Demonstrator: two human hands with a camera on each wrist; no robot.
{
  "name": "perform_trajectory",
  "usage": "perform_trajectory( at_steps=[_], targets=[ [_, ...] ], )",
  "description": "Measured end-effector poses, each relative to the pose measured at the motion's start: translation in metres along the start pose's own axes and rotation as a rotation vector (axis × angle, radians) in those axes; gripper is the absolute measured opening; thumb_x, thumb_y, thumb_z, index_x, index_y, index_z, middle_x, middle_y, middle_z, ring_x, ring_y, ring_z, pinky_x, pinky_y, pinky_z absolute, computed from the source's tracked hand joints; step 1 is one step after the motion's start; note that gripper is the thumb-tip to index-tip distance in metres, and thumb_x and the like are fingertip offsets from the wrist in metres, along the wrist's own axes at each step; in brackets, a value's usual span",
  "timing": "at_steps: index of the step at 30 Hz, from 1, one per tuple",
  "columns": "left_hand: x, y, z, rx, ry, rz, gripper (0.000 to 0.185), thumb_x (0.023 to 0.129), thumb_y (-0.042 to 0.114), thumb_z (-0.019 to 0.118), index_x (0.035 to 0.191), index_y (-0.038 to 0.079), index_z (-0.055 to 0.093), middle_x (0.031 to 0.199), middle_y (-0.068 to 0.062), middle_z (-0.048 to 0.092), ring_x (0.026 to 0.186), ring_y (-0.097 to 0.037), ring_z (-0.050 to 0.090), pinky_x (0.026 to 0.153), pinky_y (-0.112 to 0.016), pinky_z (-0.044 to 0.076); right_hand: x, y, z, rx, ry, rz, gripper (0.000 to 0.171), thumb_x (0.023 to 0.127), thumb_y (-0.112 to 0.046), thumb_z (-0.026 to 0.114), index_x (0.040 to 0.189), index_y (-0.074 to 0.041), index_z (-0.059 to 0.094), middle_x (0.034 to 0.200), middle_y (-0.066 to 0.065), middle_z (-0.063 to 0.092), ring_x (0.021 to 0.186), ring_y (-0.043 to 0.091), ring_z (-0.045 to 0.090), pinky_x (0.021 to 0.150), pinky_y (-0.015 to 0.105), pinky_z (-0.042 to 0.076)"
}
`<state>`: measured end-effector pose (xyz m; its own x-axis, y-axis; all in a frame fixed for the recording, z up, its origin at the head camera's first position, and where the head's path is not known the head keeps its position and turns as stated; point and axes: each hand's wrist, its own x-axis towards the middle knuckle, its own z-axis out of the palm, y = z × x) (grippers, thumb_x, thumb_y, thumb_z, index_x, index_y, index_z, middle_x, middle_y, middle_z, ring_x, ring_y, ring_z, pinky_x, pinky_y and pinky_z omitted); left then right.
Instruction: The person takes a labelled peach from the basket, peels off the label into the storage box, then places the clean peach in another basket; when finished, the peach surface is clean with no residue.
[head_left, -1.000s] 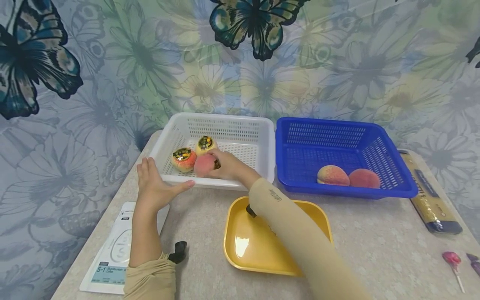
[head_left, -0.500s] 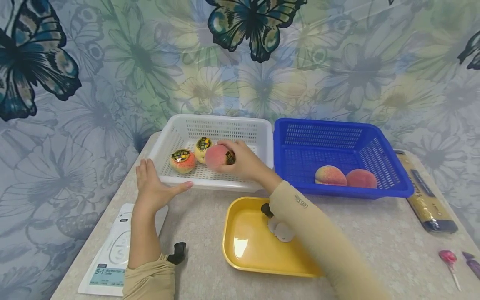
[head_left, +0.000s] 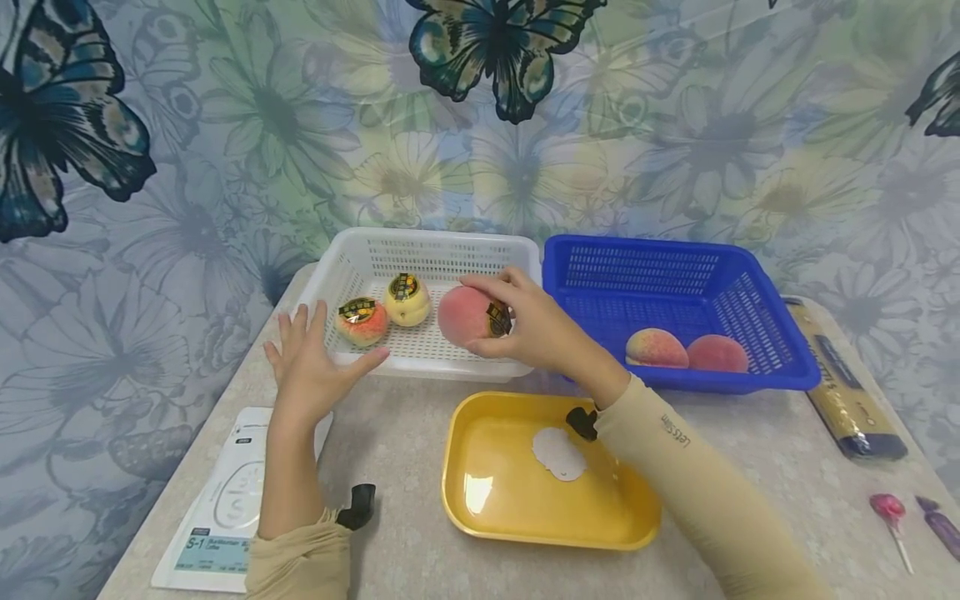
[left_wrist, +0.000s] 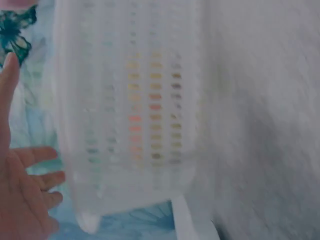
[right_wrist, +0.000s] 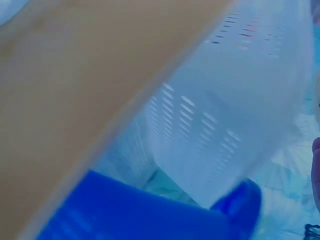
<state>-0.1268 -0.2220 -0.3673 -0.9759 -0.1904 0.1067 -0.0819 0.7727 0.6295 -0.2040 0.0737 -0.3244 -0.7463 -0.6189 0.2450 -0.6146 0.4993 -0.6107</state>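
My right hand [head_left: 525,329] grips a pink peach [head_left: 465,316] with a dark sticker, held just above the front right part of the white basket [head_left: 442,250]. Two more stickered peaches [head_left: 363,321] [head_left: 407,299] lie in the basket's left half. My left hand [head_left: 307,367] is raised with straight, spread fingers at the basket's front left corner, holding nothing. The left wrist view is blurred and shows the white basket wall [left_wrist: 130,110] with my fingers [left_wrist: 30,180] beside it. The right wrist view is blurred.
A blue basket [head_left: 675,258] to the right holds two bare peaches [head_left: 656,348] [head_left: 717,353]. A yellow tray [head_left: 480,492] with a white sticker backing [head_left: 558,454] sits in front. A white packet [head_left: 217,517] lies left; a long wrapped pack [head_left: 843,379], lollipop [head_left: 888,508] lie right.
My right hand has lifted the peach out of the white basket's left side and carried it rightward and up. My left hand has come off the basket rim and spread its fingers.
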Motion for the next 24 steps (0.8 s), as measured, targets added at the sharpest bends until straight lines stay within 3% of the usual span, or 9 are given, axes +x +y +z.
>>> perform_trajectory(
  at_steps=[4,9,12,14,20,24],
  targets=[
    [-0.003,0.026,0.007,-0.223,-0.021,0.163,0.085,0.091,0.046,0.069,0.158,0.015,0.025,0.165,-0.017,0.013,0.154,-0.038,0.000,0.118,-0.070,0.003,-0.011,-0.006,-0.008,-0.008,0.024,-0.074,0.071,0.080,-0.037,0.082,0.144,-0.032,0.051,0.114,-0.002,0.048,0.091,0.014,0.052,0.074,0.031,0.053],
    [-0.013,0.064,0.025,-0.521,-0.166,0.306,0.061,0.099,0.029,0.062,0.153,0.031,0.036,0.159,-0.004,0.033,0.144,-0.033,0.034,0.114,-0.061,0.031,-0.022,-0.014,-0.013,-0.024,0.043,-0.145,0.070,0.080,-0.035,0.082,0.143,-0.027,0.053,0.116,-0.001,0.049,0.092,0.013,0.054,0.076,0.029,0.055],
    [-0.019,0.081,0.035,-0.687,-0.283,0.311,0.057,0.101,0.026,0.059,0.152,0.034,0.036,0.151,-0.006,0.044,0.128,-0.033,0.054,0.105,-0.049,0.047,-0.028,-0.019,-0.014,-0.031,0.049,-0.167,0.071,0.080,-0.034,0.082,0.144,-0.025,0.053,0.115,-0.001,0.049,0.092,0.012,0.053,0.074,0.027,0.054],
    [-0.022,0.088,0.041,-0.786,-0.327,0.297,0.054,0.102,0.026,0.057,0.151,0.032,0.037,0.143,-0.011,0.049,0.116,-0.030,0.061,0.097,-0.042,0.054,-0.032,-0.022,-0.014,-0.027,0.061,-0.178,0.071,0.080,-0.035,0.082,0.144,-0.024,0.053,0.116,-0.001,0.050,0.094,0.012,0.053,0.075,0.027,0.054],
    [-0.027,0.099,0.049,-0.977,-0.323,0.226,0.046,0.102,0.024,0.055,0.146,0.023,0.041,0.131,-0.014,0.054,0.100,-0.018,0.067,0.090,-0.033,0.058,-0.043,-0.022,-0.018,0.000,0.094,-0.155,0.076,0.082,-0.038,0.081,0.148,-0.025,0.046,0.132,0.001,0.054,0.113,0.014,0.055,0.092,0.033,0.053],
    [-0.029,0.104,0.052,-1.041,-0.353,0.224,0.046,0.102,0.026,0.054,0.146,0.020,0.039,0.132,-0.015,0.054,0.101,-0.018,0.067,0.090,-0.036,0.058,-0.049,-0.019,-0.023,0.015,0.104,-0.166,0.075,0.085,-0.034,0.079,0.150,-0.026,0.043,0.138,0.002,0.050,0.116,0.014,0.053,0.088,0.033,0.053]
  ],
)
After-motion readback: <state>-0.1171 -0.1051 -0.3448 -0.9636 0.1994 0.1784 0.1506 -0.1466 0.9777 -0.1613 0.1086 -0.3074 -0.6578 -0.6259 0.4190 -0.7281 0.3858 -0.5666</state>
